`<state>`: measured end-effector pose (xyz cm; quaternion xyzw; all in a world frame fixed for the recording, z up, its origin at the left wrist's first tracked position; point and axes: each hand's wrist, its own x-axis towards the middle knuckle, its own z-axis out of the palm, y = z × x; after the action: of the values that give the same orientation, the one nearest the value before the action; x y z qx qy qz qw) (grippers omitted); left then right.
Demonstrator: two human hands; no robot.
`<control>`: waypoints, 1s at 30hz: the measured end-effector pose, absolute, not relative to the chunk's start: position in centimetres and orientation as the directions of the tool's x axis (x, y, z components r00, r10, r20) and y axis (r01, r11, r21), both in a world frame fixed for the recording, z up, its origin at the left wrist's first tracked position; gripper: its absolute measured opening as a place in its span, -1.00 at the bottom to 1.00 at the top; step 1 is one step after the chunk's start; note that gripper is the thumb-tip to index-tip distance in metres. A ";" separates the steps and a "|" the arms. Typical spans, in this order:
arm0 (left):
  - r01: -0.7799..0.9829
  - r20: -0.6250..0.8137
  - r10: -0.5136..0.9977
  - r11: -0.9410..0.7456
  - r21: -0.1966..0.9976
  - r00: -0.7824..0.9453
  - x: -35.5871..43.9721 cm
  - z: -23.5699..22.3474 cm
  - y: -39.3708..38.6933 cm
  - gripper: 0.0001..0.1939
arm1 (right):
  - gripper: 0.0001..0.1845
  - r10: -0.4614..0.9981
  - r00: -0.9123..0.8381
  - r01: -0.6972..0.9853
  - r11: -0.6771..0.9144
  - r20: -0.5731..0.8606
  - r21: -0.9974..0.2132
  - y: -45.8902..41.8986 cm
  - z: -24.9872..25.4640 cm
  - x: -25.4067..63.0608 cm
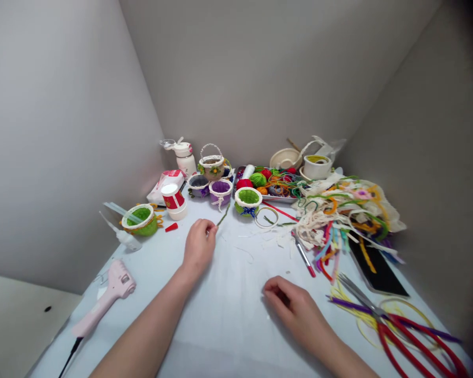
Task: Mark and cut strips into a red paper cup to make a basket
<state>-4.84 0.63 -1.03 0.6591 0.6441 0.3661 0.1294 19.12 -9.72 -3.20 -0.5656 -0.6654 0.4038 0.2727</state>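
Note:
My left hand (199, 245) is closed in a pinch on one end of a thin green stem-like strip (223, 217) that lies on the white table (220, 315) and points toward the small baskets. My right hand (289, 304) rests on the table nearer to me, fingers curled loosely inward; whether anything is inside them is hidden. Just beyond the strip stand a green-lined basket (248, 200) with a blue bow and a purple-lined basket (220, 190).
A pink glue gun (110, 294) lies at the left. A green basket (141, 219), glue bottle (122, 235) and red-white cup (174, 199) stand behind it. A tray of yarn (274, 184), a heap of pipe cleaners (339, 215), a phone (374, 268) and red scissors (402, 336) fill the right.

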 end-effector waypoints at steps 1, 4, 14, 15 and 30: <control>0.683 0.315 0.947 -0.194 0.704 -0.056 -3.8 -0.9 -0.7 -0.88 | -0.75 0.978 -0.183 0.438 -0.013 -0.104 -0.899 -9.5 -3.2 19.4; 0.465 0.277 0.922 -0.378 0.801 0.272 0.4 -0.7 -4.2 -0.89 | -0.54 0.986 -0.097 0.105 -0.127 -0.137 -0.986 -9.0 -2.8 20.8; 0.461 0.188 0.707 -0.615 0.639 0.682 5.9 -1.3 -7.8 -0.81 | -0.59 0.976 0.179 -0.192 -0.092 -0.127 -0.977 -9.1 -2.2 23.6; 0.451 0.196 0.675 -0.653 0.608 0.712 5.9 -1.5 -7.9 -0.82 | -0.59 0.978 0.174 -0.157 -0.091 -0.118 -0.983 -9.1 -2.3 23.5; 0.444 0.450 0.562 -0.826 0.347 0.694 6.3 -4.1 -8.2 -0.74 | -0.57 0.748 0.588 0.476 -0.013 0.308 -0.879 -9.2 -0.8 27.1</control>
<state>6.32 -8.23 -4.05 0.9143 0.2750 0.2779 0.1060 27.13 -9.21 -0.83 -0.7009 -0.4366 0.1234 0.5503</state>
